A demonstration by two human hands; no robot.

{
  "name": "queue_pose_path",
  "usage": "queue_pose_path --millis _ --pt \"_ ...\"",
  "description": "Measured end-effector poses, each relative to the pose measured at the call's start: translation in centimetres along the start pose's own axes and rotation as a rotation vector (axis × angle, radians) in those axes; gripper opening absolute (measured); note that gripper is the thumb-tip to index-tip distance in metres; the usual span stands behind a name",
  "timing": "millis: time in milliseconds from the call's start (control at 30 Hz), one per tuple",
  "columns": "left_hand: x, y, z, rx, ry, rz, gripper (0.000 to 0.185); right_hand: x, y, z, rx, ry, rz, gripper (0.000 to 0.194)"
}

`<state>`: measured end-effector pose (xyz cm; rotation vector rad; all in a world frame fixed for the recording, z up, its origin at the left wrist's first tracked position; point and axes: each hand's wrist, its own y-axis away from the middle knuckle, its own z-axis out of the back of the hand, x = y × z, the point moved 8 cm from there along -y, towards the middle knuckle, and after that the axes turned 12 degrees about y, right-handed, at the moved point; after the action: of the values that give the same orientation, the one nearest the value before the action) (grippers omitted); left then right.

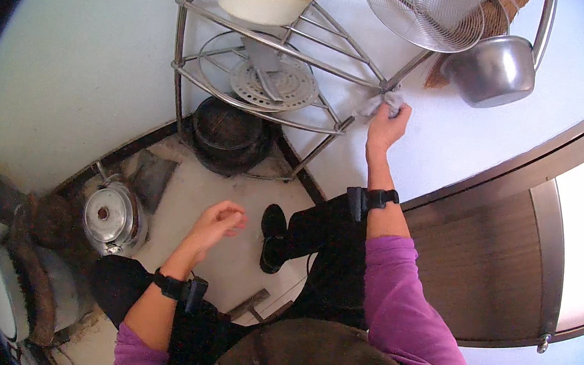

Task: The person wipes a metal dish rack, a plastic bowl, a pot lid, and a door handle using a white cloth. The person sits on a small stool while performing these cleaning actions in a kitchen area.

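My right hand [389, 126] grips a pale cloth [378, 104], which is pressed around the right post of a metal corner rack [333, 70], just below the rack's upper shelf shown here. My left hand [218, 223] hangs over the floor with its fingers loosely curled and holds nothing. On the rack's upper shelf stands a cream bowl [264, 4] with a yellowish lid. The shelf below bears a perforated metal steamer plate [304, 85] with a flat-bladed metal utensil [263, 58] lying on it. Dark pans [227, 131] sit at the rack's foot.
Wire strainers [427, 13] and a steel saucepan [497, 71] hang on the wall at the upper right, beside a straw brush [501, 11]. A lidded metal kettle [105, 214] stands on the floor at left. Large pots [0, 283] stand at lower left; a brown door panel [484, 261] is at right.
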<state>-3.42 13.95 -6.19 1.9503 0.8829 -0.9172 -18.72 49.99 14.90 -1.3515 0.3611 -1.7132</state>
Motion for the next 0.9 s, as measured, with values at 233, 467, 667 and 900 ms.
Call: queue_pose_path --millis 233,467,667,900 --pt "0.1 0.2 0.0 -0.002 0.022 0.001 0.027 3.2 -4.1 -0.4 -0.031 -0.134 0.256 0.046" --pt "0.1 -0.1 0.0 -0.015 0.041 0.017 0.025 0.4 -5.0 -3.0 0.104 -0.238 0.096 0.045" --pt "0.0 0.0 0.2 -0.033 0.046 0.024 0.025 -0.2 -4.0 -1.3 -0.086 -0.139 0.11 0.034" --pt "-0.2 0.2 0.8 -0.045 0.054 0.004 0.025 -5.2 1.5 -1.6 -0.039 -0.103 -0.215 0.032"
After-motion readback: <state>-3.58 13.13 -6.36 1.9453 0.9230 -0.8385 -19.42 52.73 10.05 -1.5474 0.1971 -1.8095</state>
